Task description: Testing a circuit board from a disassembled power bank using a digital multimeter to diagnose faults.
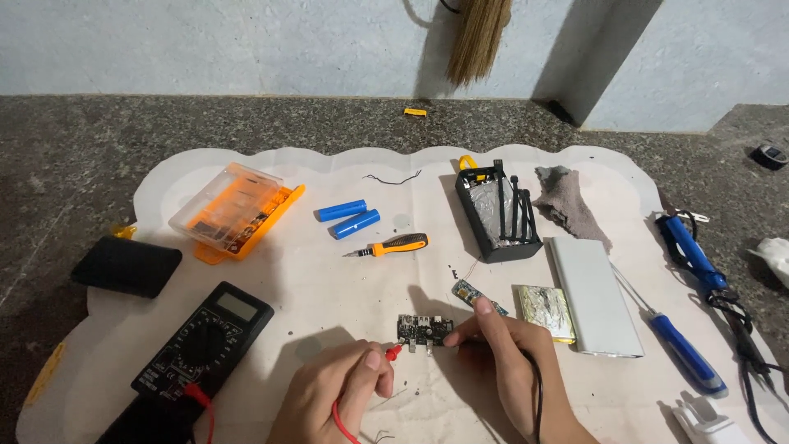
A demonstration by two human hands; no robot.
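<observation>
your left hand point(341, 386) pinches the red probe point(393, 352), and its tip points to 3 o'clock and touches the left end of the small circuit board point(425, 331) on the worktop point(329, 271). the board lies with its long axis from 9 to 3 o'clock, between both hands. your right hand point(509, 362) has its grip closed on the black probe lead point(532, 386) at the board's right end, and its tip is hidden from view.

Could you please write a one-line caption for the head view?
Left hand and right hand hold multimeter probes to a small circuit board.
</observation>
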